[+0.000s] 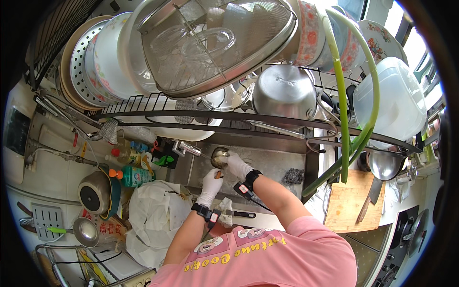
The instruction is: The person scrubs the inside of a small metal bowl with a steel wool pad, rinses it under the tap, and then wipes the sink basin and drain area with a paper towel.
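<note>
Over the steel sink (pixel 265 152), both my hands wear white gloves and wrist straps. My left hand (pixel 211 183) grips the brown handle of what looks like a small metal ladle (pixel 218 151). Its round bowl is tilted under the chrome faucet (pixel 187 147), and a thin stream of water reaches it. The fingertips of my right hand (pixel 237 165) are at the bowl, against its inside or rim; whether they pinch anything is hidden. A dark steel-wool scourer (pixel 293 176) lies on the sink floor to the right.
A black dish rack (pixel 222 116) spans above the sink, with a steel pot (pixel 285 89) and a mesh strainer (pixel 218 46). Green scallion stalks (pixel 340 107) hang at right. A cleaver (pixel 369 201) rests on the cutting board (pixel 337 204). A black-handled utensil (pixel 244 214) lies along the front edge.
</note>
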A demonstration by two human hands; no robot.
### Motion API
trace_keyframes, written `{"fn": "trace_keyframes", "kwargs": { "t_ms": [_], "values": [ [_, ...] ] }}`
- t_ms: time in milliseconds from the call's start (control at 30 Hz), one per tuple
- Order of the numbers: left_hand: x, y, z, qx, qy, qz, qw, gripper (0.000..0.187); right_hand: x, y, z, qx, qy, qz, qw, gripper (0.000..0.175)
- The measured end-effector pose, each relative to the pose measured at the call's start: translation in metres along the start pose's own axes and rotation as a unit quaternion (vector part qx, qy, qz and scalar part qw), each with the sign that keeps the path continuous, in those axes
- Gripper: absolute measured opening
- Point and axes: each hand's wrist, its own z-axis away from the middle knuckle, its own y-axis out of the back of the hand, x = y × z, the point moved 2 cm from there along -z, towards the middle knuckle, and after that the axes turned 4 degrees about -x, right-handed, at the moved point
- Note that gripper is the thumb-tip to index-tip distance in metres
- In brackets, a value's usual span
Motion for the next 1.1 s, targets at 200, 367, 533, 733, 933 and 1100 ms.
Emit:
{"fn": "trace_keyframes", "kwargs": {
  "t_ms": [200,367,533,733,933,1100],
  "values": [
    [-0.019,0.009,-0.014,-0.026,0.038,0.079,0.996,0.029,0.001,0.007,0.015,0.168,0.034,0.156,0.973,0.027],
    [-0.015,0.005,-0.011,0.05,0.001,-0.087,0.995,0.025,0.01,-0.024,0.032,0.21,0.391,0.518,0.731,0.028],
    [0.002,0.009,0.003,0.04,0.001,-0.159,0.986,0.017,-0.004,-0.034,0.03,0.067,0.406,0.647,0.642,0.038],
    [-0.005,0.014,0.011,0.032,-0.026,-0.103,0.994,0.019,-0.023,-0.016,0.015,0.037,0.251,0.559,0.789,0.051],
    [-0.003,0.015,-0.004,0.069,-0.005,-0.114,0.991,0.016,0.003,-0.027,0.032,-0.049,0.317,0.69,0.649,0.05],
    [-0.006,0.02,-0.002,0.055,-0.013,-0.039,0.998,0.017,-0.021,-0.007,0.011,0.066,0.183,0.369,0.909,0.044]
  ]
}}
